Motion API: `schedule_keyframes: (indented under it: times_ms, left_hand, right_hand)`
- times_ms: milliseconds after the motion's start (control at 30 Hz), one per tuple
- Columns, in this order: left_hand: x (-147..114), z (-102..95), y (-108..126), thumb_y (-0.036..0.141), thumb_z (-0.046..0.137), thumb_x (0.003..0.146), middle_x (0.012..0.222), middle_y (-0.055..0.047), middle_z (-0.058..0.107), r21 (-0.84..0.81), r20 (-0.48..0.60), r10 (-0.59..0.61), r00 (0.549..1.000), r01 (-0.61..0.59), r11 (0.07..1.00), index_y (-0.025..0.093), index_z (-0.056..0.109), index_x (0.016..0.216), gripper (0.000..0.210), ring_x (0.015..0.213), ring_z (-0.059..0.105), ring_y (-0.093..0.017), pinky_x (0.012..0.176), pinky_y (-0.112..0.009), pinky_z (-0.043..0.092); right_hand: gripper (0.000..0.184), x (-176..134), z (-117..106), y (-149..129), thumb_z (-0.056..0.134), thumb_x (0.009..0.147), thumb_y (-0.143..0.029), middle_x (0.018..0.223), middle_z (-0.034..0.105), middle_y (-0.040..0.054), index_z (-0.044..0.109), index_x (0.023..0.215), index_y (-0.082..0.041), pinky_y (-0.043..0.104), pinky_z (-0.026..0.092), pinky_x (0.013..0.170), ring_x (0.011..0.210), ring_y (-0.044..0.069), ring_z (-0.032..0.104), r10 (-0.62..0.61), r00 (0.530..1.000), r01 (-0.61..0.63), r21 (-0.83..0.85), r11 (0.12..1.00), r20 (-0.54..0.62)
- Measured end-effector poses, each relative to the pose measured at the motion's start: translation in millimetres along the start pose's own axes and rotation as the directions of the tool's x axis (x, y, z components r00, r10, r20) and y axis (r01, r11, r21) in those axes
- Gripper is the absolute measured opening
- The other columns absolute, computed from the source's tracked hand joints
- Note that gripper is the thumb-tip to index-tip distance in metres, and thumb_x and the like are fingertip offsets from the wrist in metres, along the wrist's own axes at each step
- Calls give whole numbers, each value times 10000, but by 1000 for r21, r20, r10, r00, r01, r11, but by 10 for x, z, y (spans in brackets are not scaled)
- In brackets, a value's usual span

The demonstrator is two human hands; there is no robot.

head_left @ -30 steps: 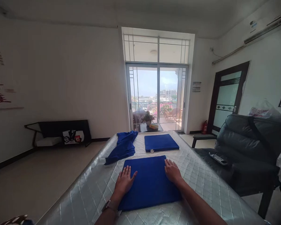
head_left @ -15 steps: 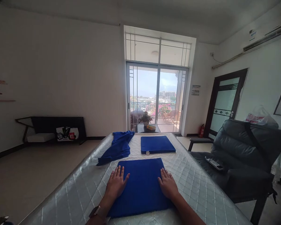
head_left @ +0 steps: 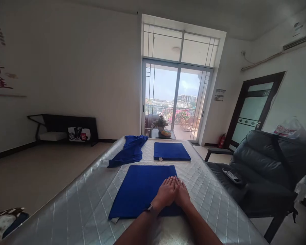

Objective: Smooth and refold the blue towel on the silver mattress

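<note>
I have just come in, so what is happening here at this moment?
A person's left hand and right hand lie side by side, fingers extended, near the right edge of the nearer flat blue cloth, which rests on a quilted surface. Beyond it lie a second flat blue cloth and, further left, a crumpled blue cloth.
</note>
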State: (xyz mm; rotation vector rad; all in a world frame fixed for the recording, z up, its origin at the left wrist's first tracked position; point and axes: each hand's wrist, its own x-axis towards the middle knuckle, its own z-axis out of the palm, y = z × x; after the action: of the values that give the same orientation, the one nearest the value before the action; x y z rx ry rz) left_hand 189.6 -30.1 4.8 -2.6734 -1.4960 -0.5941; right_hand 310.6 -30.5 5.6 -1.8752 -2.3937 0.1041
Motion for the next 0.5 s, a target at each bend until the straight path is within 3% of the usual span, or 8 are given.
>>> schedule_keyframes:
  times_ms: [200,500]
  left_hand:
    - [-196,-60,-233,567,80,1027,1584,-127,365,-45,83,-108,991,112,993,117,361,1532,733,1490,288,-225,1231,-425,228]
    - [-654,-395,-774,659,89,991,1619,-129,266,68,160,-298,941,291,954,112,323,1547,815,1512,214,-247,1236,-444,193]
  right_hand:
    - [600,7,-59,-69,218,1017,-327,1647,199,67,259,1582,-127,399,146,1220,1520,220,166,26,1000,-26,11,1000,-5]
    - [645,39,-42,-75,197,1013,-385,1647,202,70,235,1579,-77,401,113,1225,1518,218,173,60,998,-59,50,997,-6]
